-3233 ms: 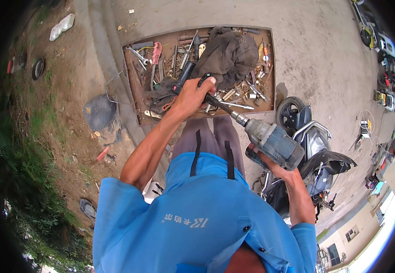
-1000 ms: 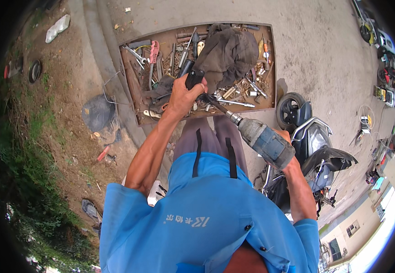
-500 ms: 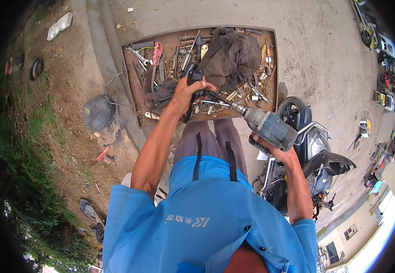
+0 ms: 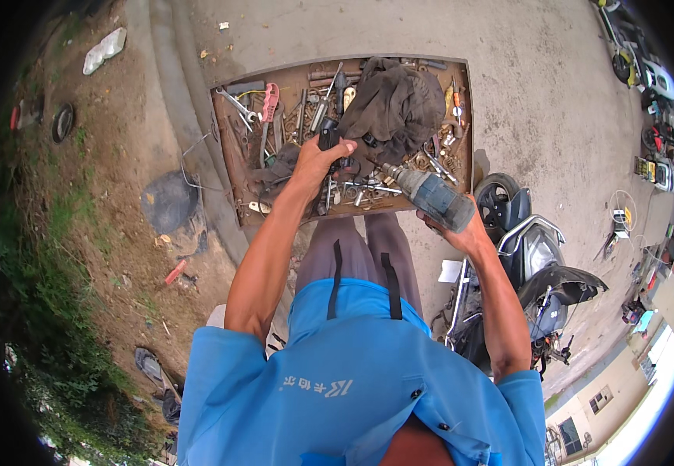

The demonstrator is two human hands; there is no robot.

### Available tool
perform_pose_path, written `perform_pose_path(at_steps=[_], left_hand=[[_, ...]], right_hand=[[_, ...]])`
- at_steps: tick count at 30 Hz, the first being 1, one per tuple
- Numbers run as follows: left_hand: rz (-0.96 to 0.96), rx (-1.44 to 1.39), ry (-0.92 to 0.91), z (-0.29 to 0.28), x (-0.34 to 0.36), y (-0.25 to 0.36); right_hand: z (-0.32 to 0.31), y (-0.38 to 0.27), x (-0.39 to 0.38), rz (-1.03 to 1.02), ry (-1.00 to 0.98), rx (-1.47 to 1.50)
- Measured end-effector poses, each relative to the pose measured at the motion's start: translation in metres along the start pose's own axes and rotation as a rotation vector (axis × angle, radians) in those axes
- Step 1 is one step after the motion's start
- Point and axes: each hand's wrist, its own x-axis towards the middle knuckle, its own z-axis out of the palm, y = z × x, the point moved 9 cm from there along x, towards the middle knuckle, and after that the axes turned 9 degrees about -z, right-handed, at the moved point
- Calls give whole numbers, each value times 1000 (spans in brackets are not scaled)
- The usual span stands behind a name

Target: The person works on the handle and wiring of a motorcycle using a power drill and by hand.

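And here's the scooter (image 4: pixel 539 235), biggest thing in play, out to the right of the right fingers. Ahead of both hands sits the tool tray (image 4: pixel 469 116), packed edge to edge! A bunched dark cloth (image 4: pixel 403 113) lies in it, just beyond and to the right of the left fingertips.

Now the impact wrench (image 4: pixel 439 202): its body is in the right hand (image 4: pixel 469 231), handle wrapped by curled fingers, mostly hidden under the housing, so the trigger finger I cannot tell. Its shaft (image 4: pixel 382 165) points up and left toward the left fingers; touching or not, can't call it.

The left hand (image 4: pixel 319 161): fingers bent round a black part (image 4: pixel 328 135), thumb stretched out to the right. Exactly what that part is, hard to say.

Left and ahead of those fingers, a red-handled tool (image 4: pixel 271 99), then a combination wrench (image 4: pixel 241 104).

The step in hand looks like holding wrench and black part nose to hand over the tray. The next move, I'd judge, calls for steady grips, the shaft lined up carefully and the left fingertips well clear of it!
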Motion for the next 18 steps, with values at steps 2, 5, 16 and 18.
perform_pose_path(at_steps=[2, 5, 16, 18], left_hand=[[21, 41, 76, -8, 5, -5], [31, 60, 125, -11, 5, -6], [-86, -180, 148, -16, -43, -38], [-87, -189, 149, -21, -53, -42]], right_hand=[[1, 3, 0, 65, -23, -79], [-3, 0, 4, -90, 128, -121], [16, 60, 84, -44, 218, -739], [17, 67, 81, -6, 238, -738]])
